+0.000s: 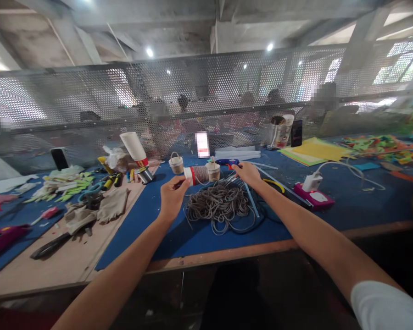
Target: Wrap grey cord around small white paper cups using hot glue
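My left hand [172, 195] is closed round the white rim end of a paper cup [191, 175], held on its side. Grey cord [202, 174] is wound round part of the cup, next to a red band. My right hand [248, 173] grips a blue glue gun [227, 162] with an orange trigger, its nozzle pointing left near a small cord-wrapped basket [213, 171]. A second small basket with a handle [175, 163] stands behind the cup. Below both hands lies a loose heap of grey cord [218, 206] on the blue table mat [151, 236].
A tilted stack of paper cups [133, 145] stands at left, near gloves [113, 206] and yellow-black tools [112, 181]. Clear glue sticks [253, 201] lie beside the cord. A purple power strip [315, 197] with a charger and yellow sheets [321, 150] are at right. Perforated metal mesh [220, 87] rises behind.
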Demonstrator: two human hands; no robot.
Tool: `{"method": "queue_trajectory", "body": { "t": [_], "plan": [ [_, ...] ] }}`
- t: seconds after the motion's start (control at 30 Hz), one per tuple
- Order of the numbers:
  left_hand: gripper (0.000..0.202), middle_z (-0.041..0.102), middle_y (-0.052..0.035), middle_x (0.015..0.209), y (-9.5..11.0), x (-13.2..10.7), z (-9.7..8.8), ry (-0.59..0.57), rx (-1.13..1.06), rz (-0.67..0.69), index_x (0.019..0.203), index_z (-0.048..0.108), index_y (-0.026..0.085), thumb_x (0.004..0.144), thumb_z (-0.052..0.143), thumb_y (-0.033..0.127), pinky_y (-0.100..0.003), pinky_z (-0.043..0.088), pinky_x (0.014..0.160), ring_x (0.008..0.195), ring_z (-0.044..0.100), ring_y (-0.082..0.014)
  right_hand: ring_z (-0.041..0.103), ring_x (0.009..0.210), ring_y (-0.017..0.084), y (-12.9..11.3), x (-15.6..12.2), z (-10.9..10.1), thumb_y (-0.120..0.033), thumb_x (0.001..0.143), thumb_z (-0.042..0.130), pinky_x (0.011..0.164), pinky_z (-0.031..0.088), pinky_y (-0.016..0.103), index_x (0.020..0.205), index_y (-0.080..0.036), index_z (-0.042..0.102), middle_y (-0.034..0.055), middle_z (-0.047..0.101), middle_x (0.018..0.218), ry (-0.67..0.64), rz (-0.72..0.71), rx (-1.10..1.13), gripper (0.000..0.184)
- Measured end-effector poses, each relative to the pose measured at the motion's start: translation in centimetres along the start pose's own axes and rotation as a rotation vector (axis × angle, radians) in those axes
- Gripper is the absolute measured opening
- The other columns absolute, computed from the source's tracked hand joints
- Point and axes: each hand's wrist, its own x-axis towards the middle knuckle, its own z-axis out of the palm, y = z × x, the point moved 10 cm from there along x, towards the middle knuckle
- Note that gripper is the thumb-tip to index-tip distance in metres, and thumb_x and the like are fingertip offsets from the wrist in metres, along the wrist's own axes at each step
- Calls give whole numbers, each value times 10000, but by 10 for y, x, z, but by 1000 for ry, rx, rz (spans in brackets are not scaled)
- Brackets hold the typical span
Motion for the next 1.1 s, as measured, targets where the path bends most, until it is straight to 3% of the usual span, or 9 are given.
{"method": "queue_trajectory", "body": {
  "t": [0.4, 0.67, 0.9, 1.1],
  "plan": [
    [270, 692, -17, 794, 0, -1, 2, -13, 9, 4, 905, 751, 127, 810, 683, 370, -238, 440, 711, 701, 553, -136, 680, 629, 146, 6, 3, 19, -471, 974, 440, 622, 449, 225, 1020, -152, 710, 51, 777, 810, -104, -28, 123, 420],
    [274, 701, -23, 812, -2, 0, 2, -10, -6, 10, 907, 757, 132, 803, 684, 375, -242, 444, 709, 706, 562, -140, 692, 641, 131, 10, 2, 27, -313, 932, 481, 538, 461, 186, 1027, -146, 687, 53, 784, 885, -147, -8, 222, 282],
    [269, 701, -21, 796, -2, 0, 1, -1, -8, 5, 895, 757, 131, 799, 692, 373, -240, 447, 712, 702, 564, -140, 688, 673, 136, 11, -1, 5, -281, 908, 477, 621, 447, 203, 934, -161, 688, 26, 776, 841, -45, -23, 150, 244],
    [269, 713, -24, 811, -3, 0, 2, -4, -19, 5, 910, 762, 137, 799, 694, 373, -245, 461, 720, 709, 574, -143, 692, 724, 158, 16, -7, -14, -312, 905, 454, 675, 441, 227, 921, -180, 700, 34, 776, 836, 33, 44, 52, 279]
  ]
}}
